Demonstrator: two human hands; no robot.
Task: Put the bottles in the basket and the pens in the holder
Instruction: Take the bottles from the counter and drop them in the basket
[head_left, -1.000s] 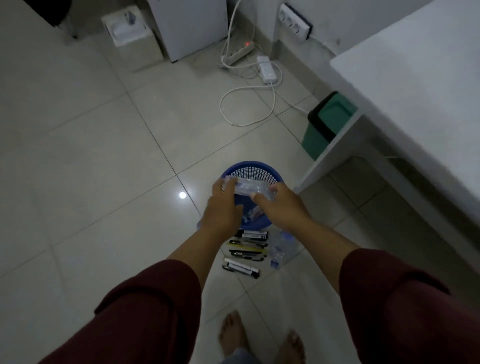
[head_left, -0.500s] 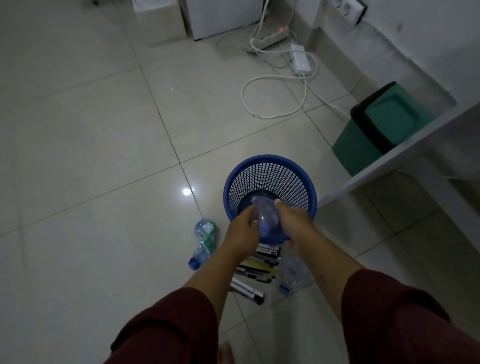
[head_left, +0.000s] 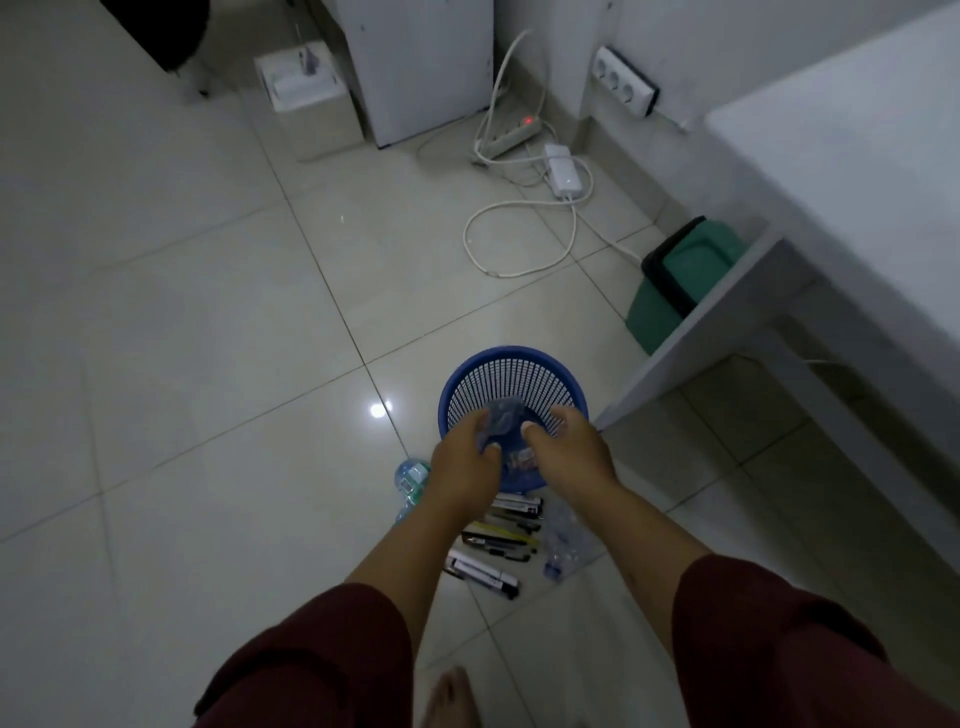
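A blue mesh basket (head_left: 514, 379) stands on the tiled floor. My left hand (head_left: 462, 467) is shut on a clear plastic bottle (head_left: 501, 421) and holds it tilted over the basket's mouth. My right hand (head_left: 569, 452) hovers beside the bottle with its fingers apart, its thumb close to the bottle. Another bottle's label (head_left: 522, 460) shows inside the basket. One bottle (head_left: 410, 480) lies on the floor left of the basket, partly hidden by my left wrist. A crushed bottle (head_left: 563, 540) lies to the right. Several pens (head_left: 498, 540) lie between my forearms. No pen holder is in view.
A white table's edge and leg (head_left: 727, 322) stand right of the basket, with a green bin (head_left: 675, 280) behind. A power strip (head_left: 511, 135), charger and looped cable (head_left: 519, 234) lie at the back. A white cabinet (head_left: 421, 67) stands against the wall. My bare foot (head_left: 452, 696) is below.
The bottle went from being held level by both hands above the basket to tilted down into its mouth. My right hand has come off it. The camera tilted back up.
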